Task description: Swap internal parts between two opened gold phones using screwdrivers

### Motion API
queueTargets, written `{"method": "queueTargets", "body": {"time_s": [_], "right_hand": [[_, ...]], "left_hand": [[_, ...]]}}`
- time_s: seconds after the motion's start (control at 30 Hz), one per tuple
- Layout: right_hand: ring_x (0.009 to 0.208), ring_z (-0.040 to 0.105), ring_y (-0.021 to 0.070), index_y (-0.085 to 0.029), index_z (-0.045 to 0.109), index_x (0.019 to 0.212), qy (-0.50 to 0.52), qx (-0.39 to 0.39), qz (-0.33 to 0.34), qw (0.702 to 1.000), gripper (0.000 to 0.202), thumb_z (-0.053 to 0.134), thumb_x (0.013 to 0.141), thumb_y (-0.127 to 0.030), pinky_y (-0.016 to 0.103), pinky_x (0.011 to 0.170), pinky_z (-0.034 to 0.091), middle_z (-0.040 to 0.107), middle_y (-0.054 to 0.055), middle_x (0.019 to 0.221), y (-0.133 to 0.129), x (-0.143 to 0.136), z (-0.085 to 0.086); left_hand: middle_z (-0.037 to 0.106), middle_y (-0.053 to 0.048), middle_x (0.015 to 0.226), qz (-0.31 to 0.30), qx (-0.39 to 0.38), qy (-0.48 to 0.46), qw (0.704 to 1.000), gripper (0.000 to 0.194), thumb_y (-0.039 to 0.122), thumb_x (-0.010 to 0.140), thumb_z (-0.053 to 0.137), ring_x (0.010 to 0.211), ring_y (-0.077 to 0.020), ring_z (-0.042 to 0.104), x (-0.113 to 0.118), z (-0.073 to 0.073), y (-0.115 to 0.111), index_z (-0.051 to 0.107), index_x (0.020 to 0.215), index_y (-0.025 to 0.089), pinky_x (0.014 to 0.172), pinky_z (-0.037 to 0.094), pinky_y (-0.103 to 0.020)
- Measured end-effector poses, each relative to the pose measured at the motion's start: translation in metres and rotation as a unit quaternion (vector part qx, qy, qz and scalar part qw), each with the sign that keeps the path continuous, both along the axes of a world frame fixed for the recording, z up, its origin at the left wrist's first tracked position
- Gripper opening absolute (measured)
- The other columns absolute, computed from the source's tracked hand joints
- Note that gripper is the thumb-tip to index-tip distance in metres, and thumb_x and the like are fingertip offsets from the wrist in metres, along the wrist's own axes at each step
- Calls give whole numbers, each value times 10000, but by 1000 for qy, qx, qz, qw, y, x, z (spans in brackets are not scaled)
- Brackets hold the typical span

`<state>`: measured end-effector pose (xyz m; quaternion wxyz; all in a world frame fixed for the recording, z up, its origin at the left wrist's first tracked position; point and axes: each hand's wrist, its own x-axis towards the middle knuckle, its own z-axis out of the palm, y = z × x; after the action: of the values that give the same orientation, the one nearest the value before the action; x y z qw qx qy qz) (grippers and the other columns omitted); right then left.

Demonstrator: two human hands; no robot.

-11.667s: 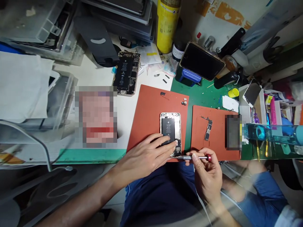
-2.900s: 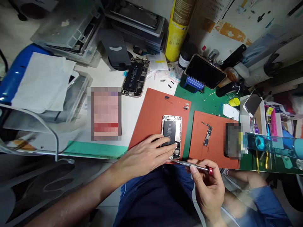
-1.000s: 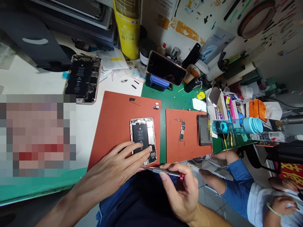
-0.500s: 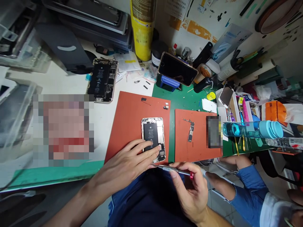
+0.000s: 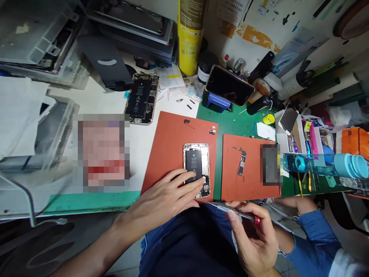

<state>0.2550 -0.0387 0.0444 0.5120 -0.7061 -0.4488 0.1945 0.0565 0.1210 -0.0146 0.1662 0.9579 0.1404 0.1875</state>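
Note:
An opened smartphone (image 5: 205,161), its black battery and inner parts bare, lies on the left red-brown mat (image 5: 167,146). My left hand (image 5: 170,194) rests flat across its lower half, fingers stretched over the battery (image 5: 193,159) and thumb by the bottom edge. Between the thumb and fingers of my right hand (image 5: 256,231) is a slim silver tool with a ribbed grip and red end (image 5: 230,209). The tool's thin tip points left, close to the phone's bottom edge; whether it touches is unclear. On the right mat (image 5: 230,184) lies a narrow circuit board (image 5: 242,163).
Another opened phone (image 5: 144,98) lies back left. A phone on a blue stand (image 5: 229,85) and a yellow can (image 5: 188,42) stand behind. A blue bottle (image 5: 319,165) lies at the right by a tool box (image 5: 300,130). Another person's knee (image 5: 311,227) is at lower right.
The camera view has shifted left. My right hand has drawn the tool a little to the right along the phone's bottom edge. My left hand stays on the phone.

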Motion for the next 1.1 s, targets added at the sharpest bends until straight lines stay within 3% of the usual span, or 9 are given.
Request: {"method": "queueTargets", "body": {"time_s": [0.43, 0.83, 1.1], "right_hand": [[815, 834, 172, -222, 724, 1110, 27, -3, -72, 997, 194, 837, 958, -180, 278, 828, 722, 837, 41, 955, 13, 14, -6], [811, 830, 187, -221, 707, 1059, 98, -42, -121, 987, 230, 891, 927, -260, 303, 805, 717, 835, 40, 930, 12, 23, -11], [727, 828, 166, -221, 709, 1001, 188, -53, -158, 968, 274, 946, 866, -214, 251, 719, 711, 855, 44, 969, 4, 38, -14]], "left_hand": [[734, -13, 1481, 0, 8, -1, 1000, 312, 284, 1164, 503, 1295, -267, 672, -2, 1, 1, 716, 1373, 191, 1126, 519, -462], [720, 12, 1499, -5, 9, -5, 1000, 338, 153, 1123, 537, 1358, -266, 630, -7, -6, -3, 707, 1412, 201, 1228, 433, -455], [738, 10, 1475, 1, 10, -28, 1000, 348, 190, 1074, 683, 1416, -232, 628, -10, -8, -4, 705, 1420, 222, 1312, 397, -433]]}}
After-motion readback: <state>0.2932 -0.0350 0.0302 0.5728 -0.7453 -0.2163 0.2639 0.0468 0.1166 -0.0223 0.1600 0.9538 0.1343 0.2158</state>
